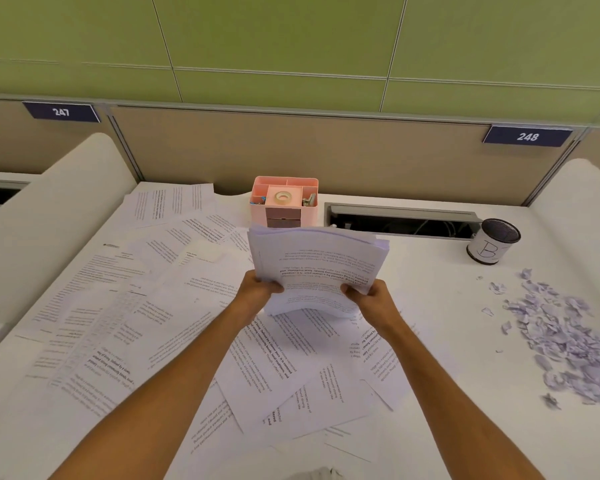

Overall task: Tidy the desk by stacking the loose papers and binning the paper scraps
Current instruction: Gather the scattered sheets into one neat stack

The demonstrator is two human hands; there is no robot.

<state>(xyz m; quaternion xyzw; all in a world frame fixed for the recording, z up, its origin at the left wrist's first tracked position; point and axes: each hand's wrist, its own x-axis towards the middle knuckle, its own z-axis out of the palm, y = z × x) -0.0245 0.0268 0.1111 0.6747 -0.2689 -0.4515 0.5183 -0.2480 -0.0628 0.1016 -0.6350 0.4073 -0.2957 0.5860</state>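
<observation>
- A thick stack of printed papers (pixel 317 268) is held above the middle of the tabletop (pixel 430 306), its sheets bowed and the print upside down to the camera.
- Its long axis runs from the near edge towards the far edge, tilted up at the far end.
- The left hand (pixel 257 289) grips the stack's near left corner; the right hand (pixel 369 299) grips its near right corner.
- Loose printed sheets (pixel 118 306) overlap across the left and near parts of the tabletop.
- Torn paper scraps (pixel 561 337) lie heaped by the right edge.
- A black mesh cup (pixel 494 245) stands near the far right corner; a pink desk organiser (pixel 284 200) stands at the far edge.
- Beige partition (pixel 326 150), green wall above.
</observation>
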